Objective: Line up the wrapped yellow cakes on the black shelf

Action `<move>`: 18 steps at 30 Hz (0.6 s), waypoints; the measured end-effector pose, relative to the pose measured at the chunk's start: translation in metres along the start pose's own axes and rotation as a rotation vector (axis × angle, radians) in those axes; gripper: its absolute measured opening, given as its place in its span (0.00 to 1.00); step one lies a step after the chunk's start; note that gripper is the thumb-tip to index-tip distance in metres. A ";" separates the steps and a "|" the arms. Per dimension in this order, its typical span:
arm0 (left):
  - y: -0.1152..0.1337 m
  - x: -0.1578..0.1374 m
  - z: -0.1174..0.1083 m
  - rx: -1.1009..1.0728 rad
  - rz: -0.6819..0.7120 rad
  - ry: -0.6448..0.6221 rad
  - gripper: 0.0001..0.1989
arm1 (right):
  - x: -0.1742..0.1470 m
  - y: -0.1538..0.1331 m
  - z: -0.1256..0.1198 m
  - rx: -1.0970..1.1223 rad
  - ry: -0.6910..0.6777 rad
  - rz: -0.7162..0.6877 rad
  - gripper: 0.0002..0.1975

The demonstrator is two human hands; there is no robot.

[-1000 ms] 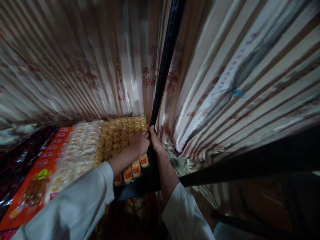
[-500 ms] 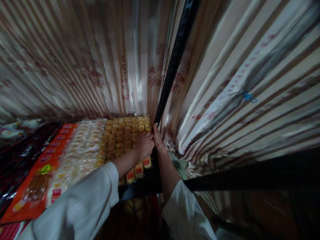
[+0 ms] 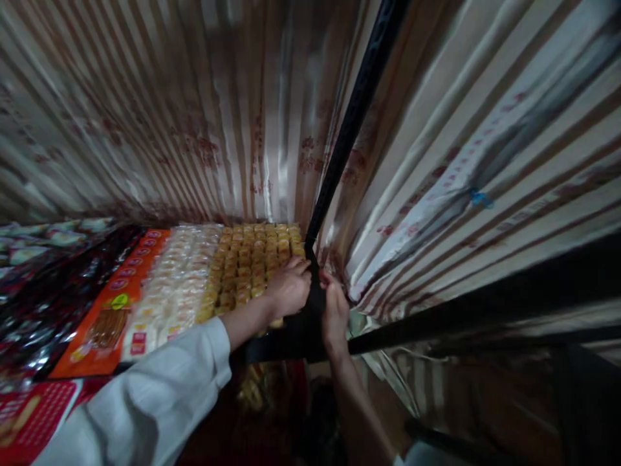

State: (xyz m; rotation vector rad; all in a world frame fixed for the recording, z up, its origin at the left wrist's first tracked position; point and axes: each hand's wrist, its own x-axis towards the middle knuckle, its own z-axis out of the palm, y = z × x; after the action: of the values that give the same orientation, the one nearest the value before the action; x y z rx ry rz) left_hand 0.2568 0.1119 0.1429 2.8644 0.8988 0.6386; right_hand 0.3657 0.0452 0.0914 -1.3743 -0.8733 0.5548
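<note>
My left hand (image 3: 292,285) lies at the right edge of the rows of small yellow wrapped packets (image 3: 242,259), its fingers bent and closed near the dark shelf (image 3: 310,317). What the fingertips hold, if anything, is hidden. To the right of the shelf corner is my right hand (image 3: 334,310), apart from the left, with its fingers curled together. Nothing can be made out between them; the hand is partly blurred. A black slotted post (image 3: 349,123) rises behind both hands from the shelf corner.
Left of the yellow packets are clear-wrapped white packets (image 3: 179,272), an orange packet (image 3: 111,310), dark shiny packets (image 3: 53,304) and a red packet (image 3: 36,414). Striped sheeting (image 3: 208,129) hangs behind, with a blue tie (image 3: 480,198) on the right. A black rail (image 3: 466,304) runs rightward.
My right hand has drawn back toward me and to the right, away from the post and my left hand. My left hand stays by the packets. The view has shifted slightly left.
</note>
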 end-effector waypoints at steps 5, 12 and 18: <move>0.039 -0.091 -0.016 -0.227 0.022 -0.129 0.14 | -0.117 0.011 -0.019 -0.146 -0.123 0.050 0.19; 0.064 -0.241 0.026 -0.492 -0.615 -0.225 0.17 | -0.214 0.051 0.010 -0.233 -0.697 0.366 0.10; 0.028 -0.285 0.058 -0.422 -1.070 -0.361 0.16 | -0.223 0.071 0.058 -0.125 -0.826 0.640 0.10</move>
State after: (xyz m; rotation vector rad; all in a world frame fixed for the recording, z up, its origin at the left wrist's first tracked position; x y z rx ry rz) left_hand 0.0841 -0.0675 -0.0093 1.6660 1.7017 0.1360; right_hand 0.1996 -0.0846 -0.0258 -1.5483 -1.1128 1.6615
